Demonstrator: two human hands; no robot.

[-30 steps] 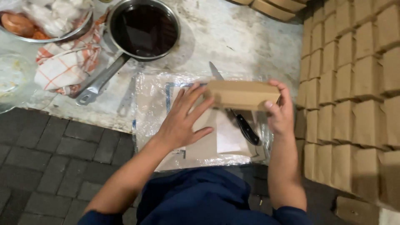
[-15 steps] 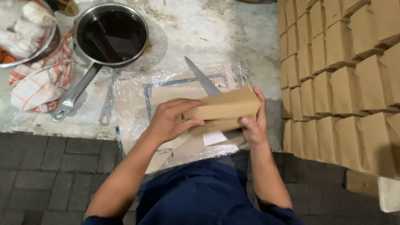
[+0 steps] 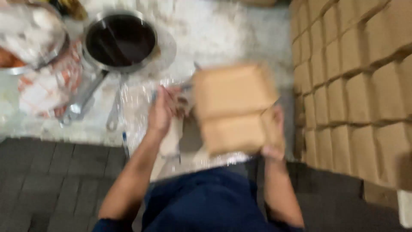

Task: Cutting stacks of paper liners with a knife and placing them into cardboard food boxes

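**A brown box held up between two hands**

The person holds a brown cardboard box (image 3: 235, 107) lifted above the plastic sheet (image 3: 137, 107) that covers the work surface. The picture is blurred, so small details are not clear.

The right hand (image 3: 274, 139) is at the lower right corner of the box. Its fingers are wrapped around the edge and the thumb lies on the near face, so this hand grips the box firmly. How tightly the fingers are pressed I cannot tell, because part of the hand is hidden behind the cardboard.

The left hand (image 3: 165, 109) is at the left side of the box. Its fingers are bent, not spread, and the fingertips reach to the left edge of the box. It seems to touch the box there, but the blur does not let me say if it really grips the edge or only rests against it.

To the upper left of the box stands a dark metal pan (image 3: 120, 41) with a long handle, well apart from it. Further left of the box lies a red and white cloth (image 3: 40, 88), and above the cloth is a metal bowl (image 3: 30, 38) with pale food inside. To the right of the box, very near, rises a big stack of similar brown boxes (image 3: 356, 81).
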